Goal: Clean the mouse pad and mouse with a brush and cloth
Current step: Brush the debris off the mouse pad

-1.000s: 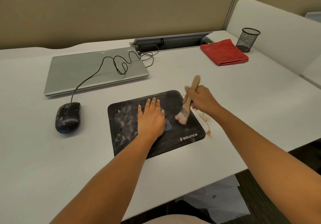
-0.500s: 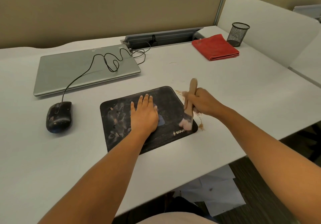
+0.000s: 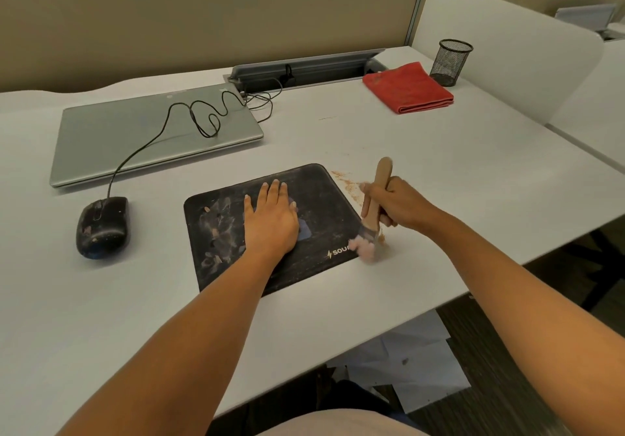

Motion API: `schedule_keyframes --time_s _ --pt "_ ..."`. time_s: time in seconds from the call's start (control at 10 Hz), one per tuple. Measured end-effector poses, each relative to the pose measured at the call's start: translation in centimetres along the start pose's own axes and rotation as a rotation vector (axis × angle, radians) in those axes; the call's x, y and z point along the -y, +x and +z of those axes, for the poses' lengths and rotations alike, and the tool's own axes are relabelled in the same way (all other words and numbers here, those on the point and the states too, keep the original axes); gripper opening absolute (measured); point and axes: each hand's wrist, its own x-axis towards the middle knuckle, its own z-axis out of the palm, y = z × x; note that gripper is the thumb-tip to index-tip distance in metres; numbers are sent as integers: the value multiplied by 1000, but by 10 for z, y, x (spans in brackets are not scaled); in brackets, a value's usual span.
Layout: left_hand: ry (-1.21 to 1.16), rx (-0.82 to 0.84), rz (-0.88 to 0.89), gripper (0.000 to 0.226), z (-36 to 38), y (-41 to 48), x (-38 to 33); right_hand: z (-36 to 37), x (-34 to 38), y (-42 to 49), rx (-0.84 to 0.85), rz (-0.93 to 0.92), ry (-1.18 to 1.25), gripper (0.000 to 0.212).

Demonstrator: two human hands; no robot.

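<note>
A black mouse pad (image 3: 314,195) lies on the white desk, smeared with pale dust on its left half. My left hand (image 3: 270,219) presses flat on its middle, fingers straight. My right hand (image 3: 395,205) grips the wooden handle of a brush (image 3: 375,205); its pale bristles touch the pad's front right corner, partly over the desk. Brown crumbs (image 3: 345,180) lie on the desk beside the pad's right edge. A dusty black wired mouse (image 3: 101,227) sits left of the pad. A folded red cloth (image 3: 407,87) lies at the back right.
A closed grey laptop (image 3: 135,138) lies behind the mouse with the mouse cable looped over it. A black mesh pen cup (image 3: 451,62) stands beside the cloth. A cable tray (image 3: 304,67) runs along the back. The desk's front edge (image 3: 439,314) slants close to the pad's right.
My right hand swept the brush from the pad's middle right toward its front right corner and over the edge. The left hand stayed pressed on the pad.
</note>
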Motion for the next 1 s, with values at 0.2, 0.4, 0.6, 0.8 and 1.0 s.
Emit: schedule_keyframes --time_s 0.2,0.4,0.6,0.8,1.0 --pt "1 4 0 50 0 0 0 3 -5 -3 -285 -69 14 48" --pt "8 10 -4 50 -1 0 0 9 -2 -12 -5 9 -48 38" --pt "6 24 -1 51 -2 0 -1 18 3 -6 -316 -72 145 46" --pt "14 29 -6 51 -3 0 -1 43 2 -10 -173 -103 42 40" --pt "44 53 -3 51 -14 -8 10 36 3 -2 -168 -43 88 45"
